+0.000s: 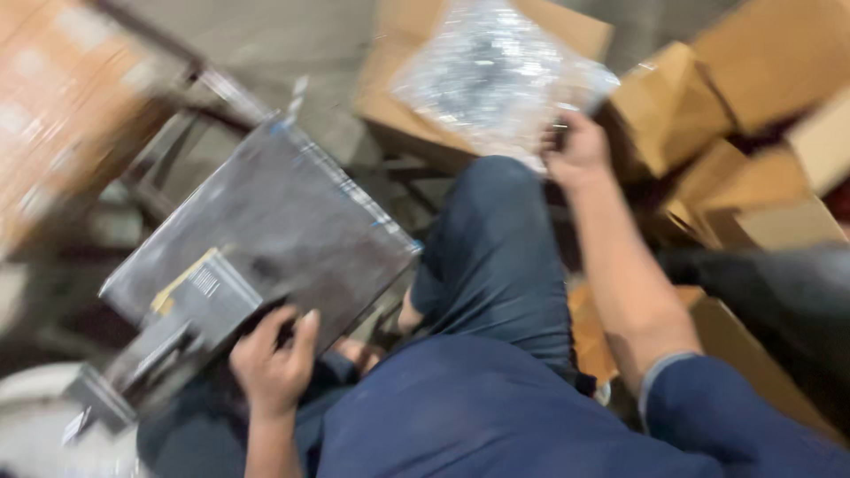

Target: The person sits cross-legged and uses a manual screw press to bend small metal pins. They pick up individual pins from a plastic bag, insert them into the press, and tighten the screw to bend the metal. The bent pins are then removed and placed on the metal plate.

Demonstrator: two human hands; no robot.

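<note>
The flat grey bag, a shiny pouch with a paper label near its lower corner, is lying tilted across the person's lap, its long edges running from lower left to upper right. The left hand is gripping the bag's near edge, thumb on top and fingers curled under. The right hand is reaching forward past the raised knee and pinching the lower corner of a bubble-wrap packet, fingers closed on the film; the packet is resting on an open box ahead.

Judged from the two grips, the step in hand is the handling of two packages at once: one steadied on the lap, the other being taken from or set on the box. A next move would call for a firm pinch on the slippery wrap and a lift high enough to pass over the knee.

Room is tight. More boxes are crowding the right side, close to the forearm. A metal frame is standing to the left, just beyond the bag's far corner. The bag's low corner is overhanging the lap above a pale round object, too blurred to identify. The only open lane is running between knee and boxes.
</note>
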